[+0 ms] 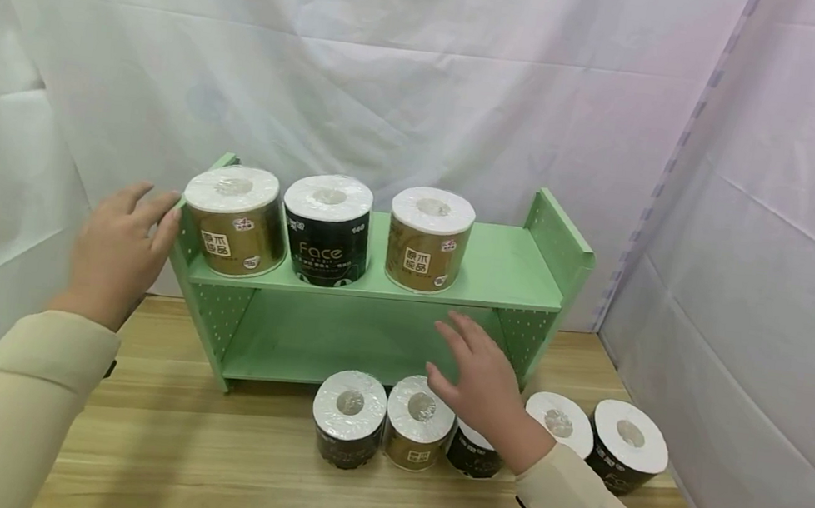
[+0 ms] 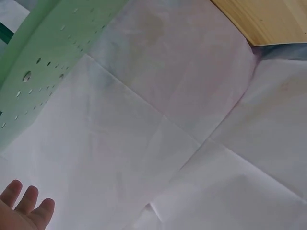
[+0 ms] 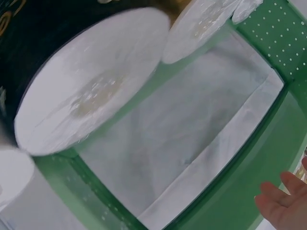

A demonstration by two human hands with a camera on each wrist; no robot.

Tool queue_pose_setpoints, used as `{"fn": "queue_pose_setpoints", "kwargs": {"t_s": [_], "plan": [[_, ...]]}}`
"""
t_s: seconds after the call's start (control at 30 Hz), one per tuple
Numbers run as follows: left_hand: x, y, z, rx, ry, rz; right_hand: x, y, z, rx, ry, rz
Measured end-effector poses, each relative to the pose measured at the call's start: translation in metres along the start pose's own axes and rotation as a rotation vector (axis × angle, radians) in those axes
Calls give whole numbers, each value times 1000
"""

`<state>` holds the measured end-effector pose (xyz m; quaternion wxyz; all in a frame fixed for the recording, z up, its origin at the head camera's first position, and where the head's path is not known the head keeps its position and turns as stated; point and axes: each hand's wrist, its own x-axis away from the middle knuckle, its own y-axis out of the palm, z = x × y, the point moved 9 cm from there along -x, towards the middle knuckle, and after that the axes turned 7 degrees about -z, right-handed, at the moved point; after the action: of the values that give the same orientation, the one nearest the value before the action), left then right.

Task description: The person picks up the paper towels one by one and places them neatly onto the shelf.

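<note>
My left hand (image 1: pixel 117 250) is beside the left end of a green two-tier shelf (image 1: pixel 505 261), fingers loosely spread. Its fingertips are close to a gold-wrapped toilet paper roll (image 1: pixel 237 239) on the top tier; whether they touch the shelf's side I cannot tell. To the right on that tier stand a black "Face" roll (image 1: pixel 325 249) and another gold roll (image 1: pixel 426 252). Over the front row of rolls hovers my right hand (image 1: pixel 486 384), fingers extended and holding nothing. It partly covers a black roll (image 1: pixel 475 454); a gold roll (image 1: pixel 421 423) stands just left of that.
More rolls are upright on the wooden table (image 1: pixel 239 470): a black one (image 1: pixel 348 427) at the row's left, a partly hidden one (image 1: pixel 561 418) and a tilted-looking black one (image 1: pixel 627 447) at right. White cloth (image 1: pixel 410 95) hangs behind and at both sides.
</note>
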<state>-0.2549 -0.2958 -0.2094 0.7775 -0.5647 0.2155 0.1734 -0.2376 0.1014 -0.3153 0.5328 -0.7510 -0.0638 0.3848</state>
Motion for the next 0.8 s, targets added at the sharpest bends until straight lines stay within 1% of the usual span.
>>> {"fn": "queue_pose_setpoints", "kwargs": {"t_s": [0.13,0.33,0.57,0.8], "plan": [[1,1,0,0,16,12,-2,9,-2,-27,25,-41],[0,3,-2,21,29,31,-5,25,-4,-96,81,-143],[0,8,-7,61,-5,11,-9,45,-13,-142,107,-262],[0,11,-9,86,-34,8,-11,63,-20,-192,140,-343]]}}
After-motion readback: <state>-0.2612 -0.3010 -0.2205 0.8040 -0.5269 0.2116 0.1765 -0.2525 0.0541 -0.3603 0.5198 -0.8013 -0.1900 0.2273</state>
